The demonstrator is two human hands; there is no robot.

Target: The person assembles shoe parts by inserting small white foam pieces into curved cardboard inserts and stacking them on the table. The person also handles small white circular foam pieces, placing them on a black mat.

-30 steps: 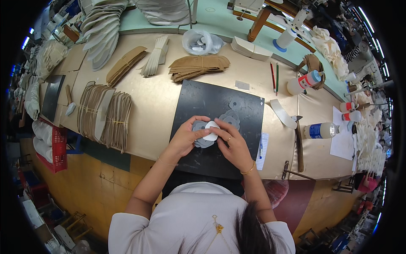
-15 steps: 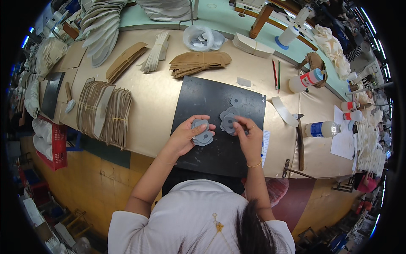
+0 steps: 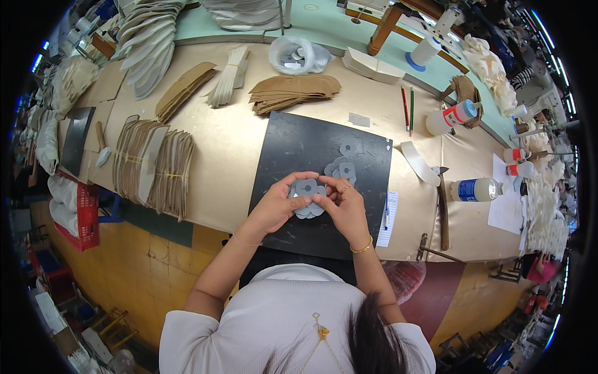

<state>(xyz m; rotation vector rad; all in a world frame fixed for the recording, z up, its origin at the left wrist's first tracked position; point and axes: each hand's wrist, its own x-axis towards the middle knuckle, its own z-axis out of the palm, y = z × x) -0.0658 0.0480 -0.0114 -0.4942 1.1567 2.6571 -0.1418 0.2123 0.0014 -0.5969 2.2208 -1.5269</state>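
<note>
Grey flower-shaped cut pieces [image 3: 307, 187] overlap in a small stack, held above the black mat [image 3: 299, 137]. My left hand [image 3: 274, 207] is closed around the stack's left side, thumb on top. From the right, my right hand [image 3: 344, 212] pinches the edge of the upper piece, its thumb close to the left one. Some of the stack's lower pieces show below the thumbs. Just beyond my right hand lies a loose pile of similar grey pieces [image 3: 342, 169] on the mat, with a single grey piece [image 3: 347, 148] farther back.
Bundled brown pieces [image 3: 296, 92] lie behind the mat, with more brown stacks [image 3: 156, 162] to the left. A clear bag [image 3: 299, 57] sits at the back. To the right are a hammer [image 3: 443, 209], a curved pale strip [image 3: 419, 163], two pencils [image 3: 408, 111] and bottles [image 3: 474, 190].
My right hand has moved left from the loose pile to the stack in my left hand. Both hands now meet at the grey pieces, and a blue pen shows on the paper at right.
</note>
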